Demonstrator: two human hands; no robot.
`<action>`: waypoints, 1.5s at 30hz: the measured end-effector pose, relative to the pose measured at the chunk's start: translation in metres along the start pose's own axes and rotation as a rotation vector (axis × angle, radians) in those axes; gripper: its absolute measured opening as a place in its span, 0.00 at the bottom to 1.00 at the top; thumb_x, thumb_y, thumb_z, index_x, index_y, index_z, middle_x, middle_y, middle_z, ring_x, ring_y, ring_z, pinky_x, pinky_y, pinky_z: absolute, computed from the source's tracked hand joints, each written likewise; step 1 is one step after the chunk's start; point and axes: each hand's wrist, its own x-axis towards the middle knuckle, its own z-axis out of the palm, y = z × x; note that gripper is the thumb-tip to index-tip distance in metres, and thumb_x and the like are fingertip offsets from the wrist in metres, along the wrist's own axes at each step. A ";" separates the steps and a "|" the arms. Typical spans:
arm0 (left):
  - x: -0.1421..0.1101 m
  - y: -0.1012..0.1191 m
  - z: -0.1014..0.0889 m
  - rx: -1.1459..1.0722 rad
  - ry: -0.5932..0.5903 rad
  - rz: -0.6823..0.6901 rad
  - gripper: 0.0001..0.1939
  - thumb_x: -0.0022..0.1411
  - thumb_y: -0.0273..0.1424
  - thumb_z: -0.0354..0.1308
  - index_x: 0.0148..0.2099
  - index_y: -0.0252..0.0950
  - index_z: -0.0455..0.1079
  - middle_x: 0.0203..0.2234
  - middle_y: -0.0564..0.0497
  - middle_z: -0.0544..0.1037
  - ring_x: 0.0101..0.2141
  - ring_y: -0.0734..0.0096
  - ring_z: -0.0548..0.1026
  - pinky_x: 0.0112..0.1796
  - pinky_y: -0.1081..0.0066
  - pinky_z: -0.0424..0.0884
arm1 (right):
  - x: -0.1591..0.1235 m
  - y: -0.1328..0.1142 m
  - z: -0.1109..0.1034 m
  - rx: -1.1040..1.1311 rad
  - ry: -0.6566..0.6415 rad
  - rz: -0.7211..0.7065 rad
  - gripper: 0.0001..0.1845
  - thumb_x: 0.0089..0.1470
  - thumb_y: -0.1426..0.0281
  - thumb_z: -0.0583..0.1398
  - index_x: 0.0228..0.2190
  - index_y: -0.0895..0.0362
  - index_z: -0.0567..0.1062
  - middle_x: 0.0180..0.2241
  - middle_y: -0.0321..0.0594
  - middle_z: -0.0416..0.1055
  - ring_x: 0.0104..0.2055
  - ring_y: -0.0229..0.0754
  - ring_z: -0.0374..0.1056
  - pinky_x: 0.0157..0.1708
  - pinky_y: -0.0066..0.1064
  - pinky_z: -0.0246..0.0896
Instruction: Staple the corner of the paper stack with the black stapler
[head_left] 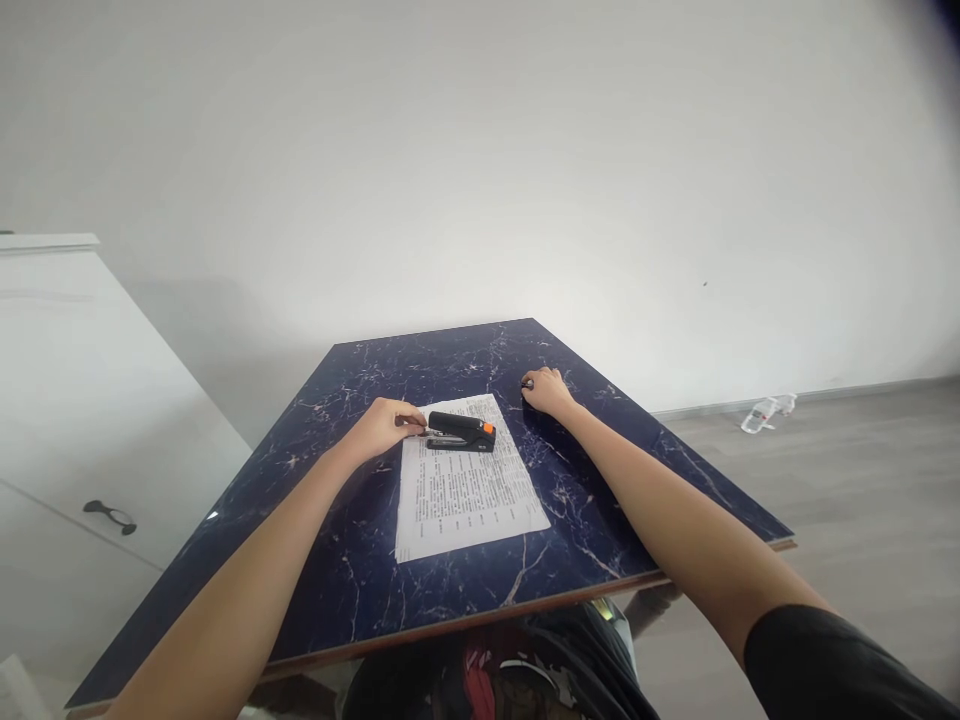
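Note:
A black stapler [461, 432] with an orange tip lies across the top of a printed paper sheet [465, 490] on the dark blue marbled table [352, 570]. My left hand [386, 424] rests at the stapler's left end, its fingers curled and touching it. My right hand [546, 390] sits on the table just right of the paper's top corner. Its fingers are closed over a small dark object that I cannot make out.
A white cabinet [82, 420] with a dark handle stands at the left of the table. A plastic bottle [766, 412] lies on the grey floor by the white wall at the right. A dark bag [525, 660] sits below the table's near edge.

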 end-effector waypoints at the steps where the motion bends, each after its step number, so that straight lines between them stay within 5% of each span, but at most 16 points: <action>1: 0.000 -0.001 0.000 -0.010 0.015 -0.005 0.09 0.60 0.38 0.62 0.38 0.42 0.81 0.37 0.47 0.84 0.38 0.58 0.80 0.44 0.59 0.74 | 0.000 0.000 0.000 -0.001 -0.001 0.000 0.20 0.57 0.67 0.58 0.50 0.56 0.78 0.50 0.52 0.71 0.56 0.53 0.61 0.57 0.42 0.55; 11: 0.000 -0.003 -0.001 0.034 0.044 0.007 0.12 0.65 0.36 0.57 0.45 0.41 0.81 0.39 0.46 0.83 0.36 0.62 0.79 0.40 0.63 0.74 | 0.001 0.001 0.000 -0.011 -0.010 -0.003 0.19 0.57 0.67 0.58 0.49 0.56 0.78 0.50 0.52 0.71 0.56 0.53 0.61 0.57 0.43 0.54; 27: -0.001 -0.005 -0.002 -0.013 -0.015 -0.048 0.10 0.58 0.31 0.65 0.43 0.43 0.83 0.39 0.48 0.84 0.40 0.59 0.80 0.43 0.63 0.74 | 0.002 0.001 0.001 -0.033 -0.014 -0.002 0.20 0.58 0.67 0.57 0.50 0.54 0.78 0.50 0.51 0.71 0.56 0.53 0.62 0.57 0.43 0.55; 36: -0.001 -0.004 -0.003 0.055 0.005 -0.041 0.16 0.68 0.39 0.56 0.53 0.43 0.78 0.42 0.47 0.83 0.39 0.60 0.80 0.40 0.64 0.74 | 0.000 0.000 -0.001 -0.041 -0.017 -0.006 0.19 0.59 0.67 0.57 0.50 0.54 0.78 0.50 0.51 0.71 0.56 0.53 0.62 0.57 0.43 0.55; 45: 0.001 -0.002 -0.002 0.161 0.039 0.052 0.16 0.69 0.43 0.54 0.49 0.42 0.78 0.46 0.45 0.78 0.43 0.60 0.76 0.40 0.64 0.71 | -0.005 -0.004 -0.005 -0.044 0.007 -0.017 0.18 0.58 0.68 0.57 0.48 0.56 0.78 0.49 0.51 0.71 0.55 0.53 0.62 0.57 0.42 0.55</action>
